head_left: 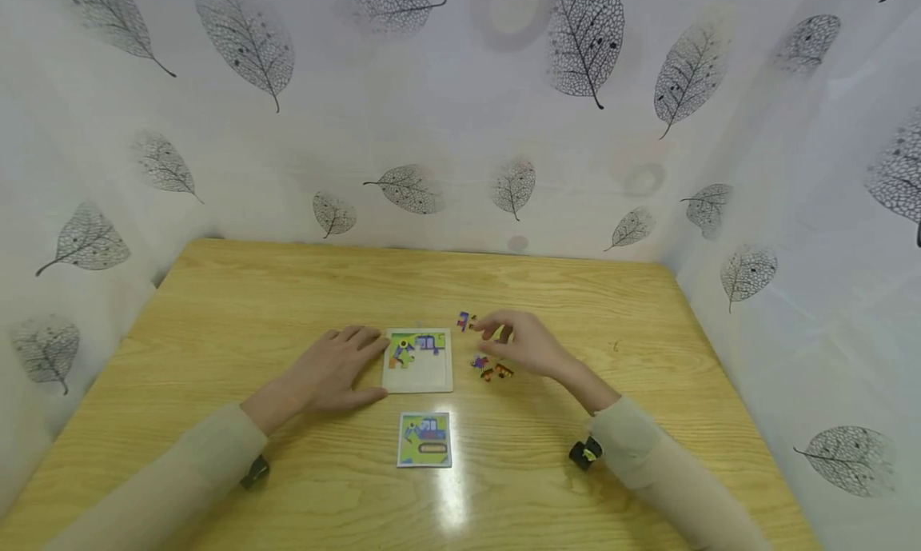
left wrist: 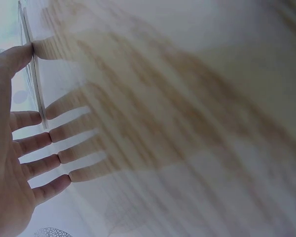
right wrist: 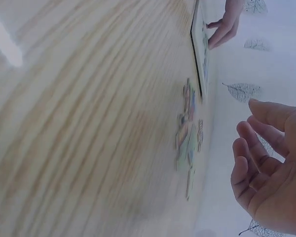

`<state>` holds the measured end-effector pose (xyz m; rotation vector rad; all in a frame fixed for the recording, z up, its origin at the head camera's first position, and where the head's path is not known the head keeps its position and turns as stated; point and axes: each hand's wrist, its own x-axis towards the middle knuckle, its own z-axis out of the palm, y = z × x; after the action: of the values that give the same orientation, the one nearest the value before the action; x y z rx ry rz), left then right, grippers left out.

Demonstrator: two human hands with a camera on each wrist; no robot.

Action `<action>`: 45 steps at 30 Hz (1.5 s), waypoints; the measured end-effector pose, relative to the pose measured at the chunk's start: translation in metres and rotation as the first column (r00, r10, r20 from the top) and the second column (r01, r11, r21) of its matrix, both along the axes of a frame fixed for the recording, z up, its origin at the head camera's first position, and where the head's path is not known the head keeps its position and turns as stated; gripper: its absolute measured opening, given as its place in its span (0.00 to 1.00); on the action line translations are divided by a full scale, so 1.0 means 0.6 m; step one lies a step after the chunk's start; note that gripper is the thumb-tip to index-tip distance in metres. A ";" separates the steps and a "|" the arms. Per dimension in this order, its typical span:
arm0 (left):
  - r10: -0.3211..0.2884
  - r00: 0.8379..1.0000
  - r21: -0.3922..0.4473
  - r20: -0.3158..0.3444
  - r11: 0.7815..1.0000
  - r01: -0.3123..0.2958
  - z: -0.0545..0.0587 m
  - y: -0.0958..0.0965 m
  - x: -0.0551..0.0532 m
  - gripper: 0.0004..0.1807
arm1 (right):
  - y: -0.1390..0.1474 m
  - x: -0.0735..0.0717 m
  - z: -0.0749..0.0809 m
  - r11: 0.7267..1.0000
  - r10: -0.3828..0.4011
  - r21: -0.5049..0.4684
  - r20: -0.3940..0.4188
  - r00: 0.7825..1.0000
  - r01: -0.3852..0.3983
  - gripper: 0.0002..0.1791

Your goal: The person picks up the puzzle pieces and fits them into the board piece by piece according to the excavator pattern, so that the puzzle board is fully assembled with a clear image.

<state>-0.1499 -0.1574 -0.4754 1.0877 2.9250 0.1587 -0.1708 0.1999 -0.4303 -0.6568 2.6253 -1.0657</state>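
A white puzzle tray (head_left: 430,379) lies flat on the table, its upper part filled with several joined pieces (head_left: 404,348) in green, yellow and blue. My left hand (head_left: 338,369) rests at the tray's left edge, fingers straight, with thumb and fingertips touching the frame; the left wrist view shows this hand (left wrist: 19,143) against the thin edge. To the right of the tray my right hand (head_left: 524,343) hovers above loose jigsaw pieces (head_left: 480,362), fingers loosely bent. Nothing shows between its fingers in the right wrist view, where the pieces (right wrist: 187,131) lie apart from the hand (right wrist: 271,163).
A square picture card (head_left: 424,439) of a digger lies in front of the tray. The wooden table (head_left: 316,495) meets a pale curtain (head_left: 446,119) with leaf prints at the back and sides. Dark straps with cameras sit on both wrists.
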 end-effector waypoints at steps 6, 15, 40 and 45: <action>0.004 1.000 -0.003 0.000 1.000 -0.004 0.000 0.000 0.000 0.46 | 0.019 0.001 -0.014 0.999 0.018 0.032 0.016 1.000 -0.018 0.17; 0.007 1.000 -0.005 0.006 1.000 -0.007 0.000 -0.001 -0.001 0.47 | 0.021 0.006 -0.032 0.990 0.104 0.088 0.039 0.994 -0.107 0.22; 0.006 1.000 0.010 0.004 1.000 -0.006 0.000 0.000 0.000 0.46 | 0.011 -0.003 -0.043 0.974 0.162 0.149 0.052 0.985 -0.168 0.24; -0.002 1.000 0.012 -0.008 1.000 0.002 0.000 0.000 0.001 0.46 | 0.010 -0.003 -0.043 0.981 0.149 0.117 0.062 0.987 -0.155 0.23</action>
<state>-0.1492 -0.1576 -0.4753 1.0952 2.9336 0.1728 -0.1727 0.2062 -0.4559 -0.7770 2.5246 -0.8602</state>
